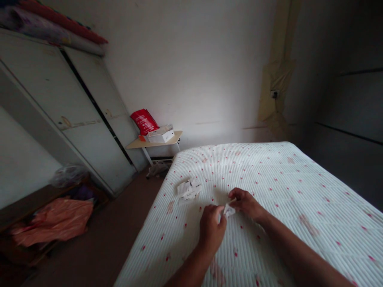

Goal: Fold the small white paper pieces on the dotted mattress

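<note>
Between my two hands, just above the bed, is a small crumpled piece of white paper (229, 210). My left hand (212, 225) pinches its left side between thumb and fingers. From the right, my right hand (245, 204) has its fingers curled at the paper's other edge, with the thumb partly hidden. Farther forward and to the left, several torn pieces of printed paper (189, 188) lie in a loose pile on the bedspread (263, 171), which is white, ribbed and dotted with small red flowers.
Past the bed's far left corner stands a small table (137, 144) bearing a red bag (144, 121) and a white box (161, 136). A cabinet (80, 99) with rolls on top lines the left. Orange cloth-like material (56, 221) lies low at left. A socket (274, 94) is on the wall.
</note>
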Available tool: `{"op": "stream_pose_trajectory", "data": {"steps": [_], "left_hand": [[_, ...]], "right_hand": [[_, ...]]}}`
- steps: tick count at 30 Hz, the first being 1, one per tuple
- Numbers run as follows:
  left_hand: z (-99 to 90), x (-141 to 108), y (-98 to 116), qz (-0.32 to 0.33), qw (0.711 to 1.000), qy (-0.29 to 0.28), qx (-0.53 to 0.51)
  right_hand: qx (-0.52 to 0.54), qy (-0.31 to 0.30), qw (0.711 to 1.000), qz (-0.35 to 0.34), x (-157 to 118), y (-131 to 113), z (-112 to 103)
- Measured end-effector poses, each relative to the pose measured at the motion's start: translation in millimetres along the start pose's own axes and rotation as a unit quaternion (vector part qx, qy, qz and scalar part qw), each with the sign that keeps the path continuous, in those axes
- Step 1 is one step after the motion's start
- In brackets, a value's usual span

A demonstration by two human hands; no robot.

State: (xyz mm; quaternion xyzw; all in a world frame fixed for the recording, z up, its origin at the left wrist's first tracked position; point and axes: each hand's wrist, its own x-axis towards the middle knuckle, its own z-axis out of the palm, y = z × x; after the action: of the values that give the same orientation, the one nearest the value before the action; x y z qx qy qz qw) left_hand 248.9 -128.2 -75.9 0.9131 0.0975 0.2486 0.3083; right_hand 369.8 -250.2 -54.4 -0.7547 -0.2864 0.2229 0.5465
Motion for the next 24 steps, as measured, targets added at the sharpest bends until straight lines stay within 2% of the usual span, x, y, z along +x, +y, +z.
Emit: {"op": "stream_pose_trajectory", "data": {"steps": [3,5,6,9,11,14,17,19,24], "left_hand": [[-2.2,19,-5,-0.111,0.988,-0.017,-0.11],[-3.5,30,-5,-0.142,0.97,-0.057,-0.188],[-4.0,34,-4,-0.135,0.963,-0.079,-0.22],[-5.3,40,1,-0.103,0.964,-0.099,-0.222],[-7.0,40,4,-0.072,0.977,-0.067,-0.19],[-11.6,37,6,0.021,0.992,-0.005,-0.126],[-15.8,33,6,0.122,0.991,0.034,-0.043],[-16.8,31,6,0.165,0.985,0.055,0.007],[-17.5,28,9,0.203,0.974,0.084,0.048]], "right_hand": [[0.108,0.008,0.994,-0.014,-2,-3,-3],[0.121,0.02,0.991,-0.043,-4,-6,-3],[0.118,0.026,0.991,-0.054,-5,-7,-3],[0.107,0.042,0.99,-0.076,-7,-9,-3],[0.101,0.04,0.99,-0.088,-9,-10,-4],[0.065,0.018,0.991,-0.119,-13,-12,-7],[-0.018,0.011,0.985,-0.17,-17,-15,-10],[-0.072,0.007,0.976,-0.206,-18,-17,-10],[-0.107,0.026,0.953,-0.281,-21,-19,-8]]}}
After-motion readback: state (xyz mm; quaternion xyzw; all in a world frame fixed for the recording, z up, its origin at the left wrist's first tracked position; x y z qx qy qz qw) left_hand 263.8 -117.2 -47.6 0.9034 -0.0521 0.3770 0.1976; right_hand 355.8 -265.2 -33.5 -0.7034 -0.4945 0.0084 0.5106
